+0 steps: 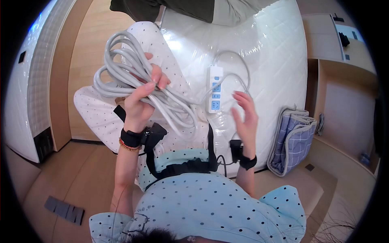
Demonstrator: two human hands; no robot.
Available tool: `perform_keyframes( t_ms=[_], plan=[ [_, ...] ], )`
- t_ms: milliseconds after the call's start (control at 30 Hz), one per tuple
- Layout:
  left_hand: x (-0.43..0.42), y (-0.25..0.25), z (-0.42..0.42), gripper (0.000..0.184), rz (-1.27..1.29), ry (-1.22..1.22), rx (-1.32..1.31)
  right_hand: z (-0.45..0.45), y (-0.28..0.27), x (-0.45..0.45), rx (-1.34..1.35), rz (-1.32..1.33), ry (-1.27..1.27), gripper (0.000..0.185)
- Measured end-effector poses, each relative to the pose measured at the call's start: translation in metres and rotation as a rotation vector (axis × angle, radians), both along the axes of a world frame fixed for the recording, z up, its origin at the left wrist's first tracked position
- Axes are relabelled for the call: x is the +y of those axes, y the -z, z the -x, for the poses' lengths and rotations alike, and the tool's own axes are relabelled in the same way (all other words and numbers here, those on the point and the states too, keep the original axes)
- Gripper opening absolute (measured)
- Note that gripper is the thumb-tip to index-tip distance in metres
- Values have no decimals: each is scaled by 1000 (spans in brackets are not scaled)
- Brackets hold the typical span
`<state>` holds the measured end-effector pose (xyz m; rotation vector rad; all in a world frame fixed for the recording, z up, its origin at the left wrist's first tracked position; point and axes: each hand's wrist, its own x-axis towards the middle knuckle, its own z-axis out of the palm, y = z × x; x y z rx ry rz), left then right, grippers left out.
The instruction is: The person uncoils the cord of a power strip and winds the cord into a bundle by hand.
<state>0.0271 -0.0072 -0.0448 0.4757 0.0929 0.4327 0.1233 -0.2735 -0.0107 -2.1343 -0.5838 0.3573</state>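
Observation:
A thick grey power cord (121, 60), gathered into several loose loops, is gripped around its middle by my left hand (142, 95). The loops spread out above and below my fingers, over my lap. From the bundle the cord runs right toward a white power strip (209, 93) with blue socket faces, which lies on the plastic-covered mattress. A loop of cord curves on the strip's right side. My right hand (246, 117) hovers close to that loop, fingers spread and holding nothing; whether the fingertips touch the cord I cannot tell.
Under the power strip is the white mattress (279, 60) in clear plastic. A folded blue checked quilt (293, 139) sits at its right edge. Dark and grey clothing (186, 8) lies at the top. A wooden shelf unit (344, 93) stands right; a grey object (65, 209) is on the floor.

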Motion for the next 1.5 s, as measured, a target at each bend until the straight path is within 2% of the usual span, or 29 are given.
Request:
perform_keyframes(
  t_ms=[33, 100, 133, 200, 267, 367, 400, 600, 700, 800, 867, 933, 967, 1033, 1133, 1233, 1300, 1400, 1500],
  plan=[
    [-2, 0, -1, 58, -22, 8, 21, 9, -9, 21, 22, -116, -152, 60],
    [-7, -4, -1, 58, -67, 20, 63, 32, -30, 65, 137, -311, -266, 81],
    [-9, -9, -1, 62, -95, 40, 132, 42, -32, 81, 47, -169, -278, 88],
    [-14, -9, -2, 60, -57, 58, 60, 47, -25, 92, 21, -26, -313, 93],
    [-13, -4, 1, 61, -63, 110, 24, 43, -7, 96, 152, -14, -363, 89],
    [-24, -6, 0, 63, 99, 125, -17, 32, -5, 88, 257, 82, -366, 79],
    [-25, -6, 1, 63, 102, 146, -2, 32, 1, 88, 155, 8, -321, 65],
    [-27, -23, -3, 66, 18, 226, 72, 34, -8, 82, 333, 114, -326, 52],
    [-25, -19, 1, 56, 72, 360, 155, 36, -6, 82, 363, 75, -316, 54],
    [-27, 1, -1, 35, 125, 351, 44, 36, -3, 81, 225, 59, -431, 54],
    [-28, 0, 2, 28, 159, 297, 65, 26, -3, 75, 139, -131, -375, 51],
    [-26, 1, 3, 23, 208, 266, 33, 8, 9, 62, 136, -239, -162, 41],
    [-23, 5, 4, 22, 241, 265, -8, -2, 23, 52, 177, -251, 26, 32],
    [-22, 7, 6, 21, 265, 283, -59, -17, 30, 29, 401, -55, 250, 24],
    [-19, 3, 5, 22, 256, 344, -120, -22, 38, 28, 793, 257, 191, 23],
    [-17, 3, 6, 23, 303, 431, -195, -10, 60, 33, 741, -177, 224, 26],
    [-15, 7, 7, 24, 310, 488, -194, -13, 57, 32, 676, -222, 199, 22],
    [-17, 10, 8, 27, 304, 467, -22, -19, 29, 34, 560, -254, 121, 19],
    [-22, 10, 5, 30, 427, 455, 100, -16, -4, 34, 570, -148, -37, 21]
  ],
)
